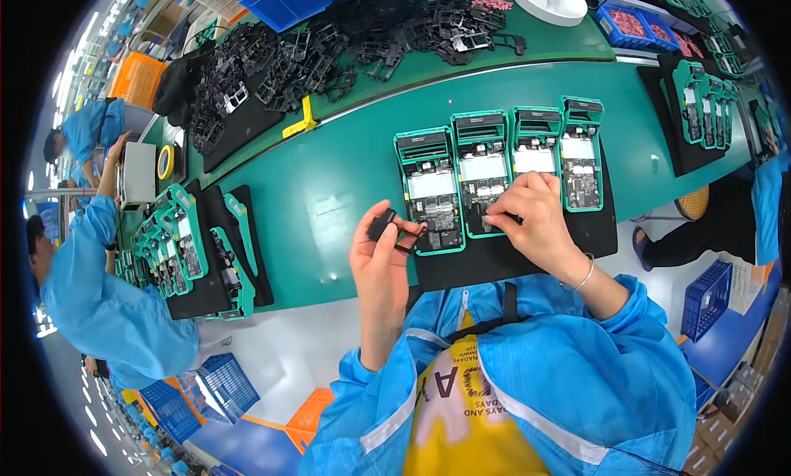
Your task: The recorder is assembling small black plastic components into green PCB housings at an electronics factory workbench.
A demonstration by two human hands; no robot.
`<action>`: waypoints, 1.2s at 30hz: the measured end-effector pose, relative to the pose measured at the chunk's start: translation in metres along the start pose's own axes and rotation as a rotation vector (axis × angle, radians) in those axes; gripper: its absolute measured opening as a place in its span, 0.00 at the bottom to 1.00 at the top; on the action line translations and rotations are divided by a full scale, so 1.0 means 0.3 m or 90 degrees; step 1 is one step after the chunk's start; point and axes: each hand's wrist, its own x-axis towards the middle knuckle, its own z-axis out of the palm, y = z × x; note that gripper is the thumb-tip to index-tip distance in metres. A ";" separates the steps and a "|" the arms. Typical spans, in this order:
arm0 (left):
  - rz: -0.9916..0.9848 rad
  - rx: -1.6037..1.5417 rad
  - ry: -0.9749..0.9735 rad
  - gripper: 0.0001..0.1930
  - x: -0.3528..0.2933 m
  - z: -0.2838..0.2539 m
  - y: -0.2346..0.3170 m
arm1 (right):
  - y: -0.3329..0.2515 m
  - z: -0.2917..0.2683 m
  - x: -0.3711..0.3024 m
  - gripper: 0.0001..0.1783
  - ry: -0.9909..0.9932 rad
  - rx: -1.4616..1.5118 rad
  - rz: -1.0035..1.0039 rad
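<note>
A blue-jacketed person (577, 377) leans over a green bench (317, 175), left hand (381, 266) pinching a black plastic part (381, 225) between thumb and fingers, at the eight o'clock of four green-framed units (534, 156). The right hand (534, 216), fingertips drawn together, sits over the second-from-left unit (480, 169) at its six o'clock end; from here I cannot tell whether it grips anything. Black frames (288, 74) lie heaped at the person's eleven o'clock.

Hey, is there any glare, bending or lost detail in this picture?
In the head view, pale glare marks the green table left of the left hand; also in the head view, the table's back edge curves and the picture's corners go black; in the head view's upper part, the piled black frames merge darkly, making single pieces hard to separate.
</note>
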 end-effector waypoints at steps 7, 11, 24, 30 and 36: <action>-0.036 -0.022 -0.047 0.15 -0.008 0.036 -0.053 | 0.002 0.002 -0.015 0.09 0.061 -0.089 -0.057; -0.049 -0.035 -0.036 0.13 -0.014 0.085 -0.074 | -0.043 0.015 0.017 0.16 0.063 0.236 -0.045; 0.417 0.961 -0.460 0.45 0.033 0.145 -0.168 | 0.158 -0.231 -0.015 0.08 -0.057 0.091 0.089; 0.439 1.144 -0.481 0.34 0.027 0.148 -0.229 | 0.144 -0.195 -0.052 0.06 -0.091 -0.034 0.016; 0.466 1.107 -0.523 0.35 0.021 0.193 -0.235 | 0.158 -0.180 -0.073 0.08 -0.053 -0.061 -0.037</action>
